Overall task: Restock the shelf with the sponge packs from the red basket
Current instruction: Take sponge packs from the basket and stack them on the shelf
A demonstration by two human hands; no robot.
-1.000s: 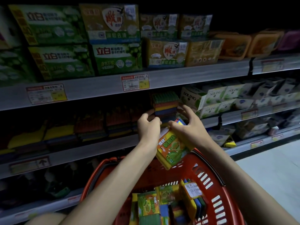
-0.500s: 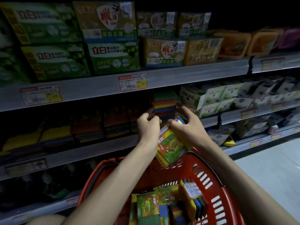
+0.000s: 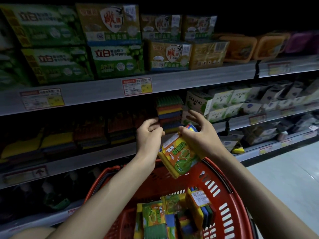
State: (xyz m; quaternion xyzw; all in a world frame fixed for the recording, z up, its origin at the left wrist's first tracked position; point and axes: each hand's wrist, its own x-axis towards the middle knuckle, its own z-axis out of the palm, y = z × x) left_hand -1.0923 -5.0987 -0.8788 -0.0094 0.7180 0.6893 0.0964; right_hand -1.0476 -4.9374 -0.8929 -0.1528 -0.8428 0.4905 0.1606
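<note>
My right hand (image 3: 200,137) grips a sponge pack (image 3: 179,155) at the centre of the frame, thumb on its top edge, the other fingers spread above it. The pack tilts, its green and orange label toward me, held above the far rim of the red basket (image 3: 222,188). My left hand (image 3: 149,133) is beside it, fingers curled in; I cannot tell whether they touch the pack. Just behind my hands, on the middle shelf (image 3: 103,152), stands a stack of coloured sponges (image 3: 170,112). More sponge packs (image 3: 155,216) lie in the basket at the bottom of the frame.
</note>
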